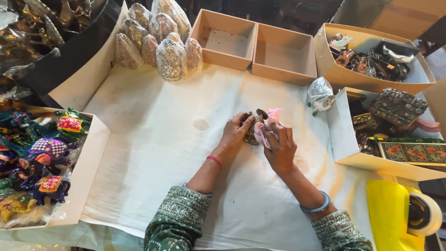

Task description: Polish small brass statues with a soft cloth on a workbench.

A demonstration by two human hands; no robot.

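Cardboard boxes (pixel 254 46) bare, tray (pixel 86 162) of painted elephants (pixel 46 153), left hand (pixel 237 130) grip closed on brass figurine (pixel 253 132), right hand (pixel 278 146) clutching pink cloth (pixel 269 123)

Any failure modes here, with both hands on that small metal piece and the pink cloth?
1. The left hand only pinches the small metal piece at its edge; it may slip onto the white sheet.
2. The pink cloth in the right hand could snag on its raised parts.

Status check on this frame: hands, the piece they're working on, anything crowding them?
Left hand grips small brass-coloured ornament. Right hand presses pink cloth against it. White sheet around them bare; wrapped bundle sits apart.
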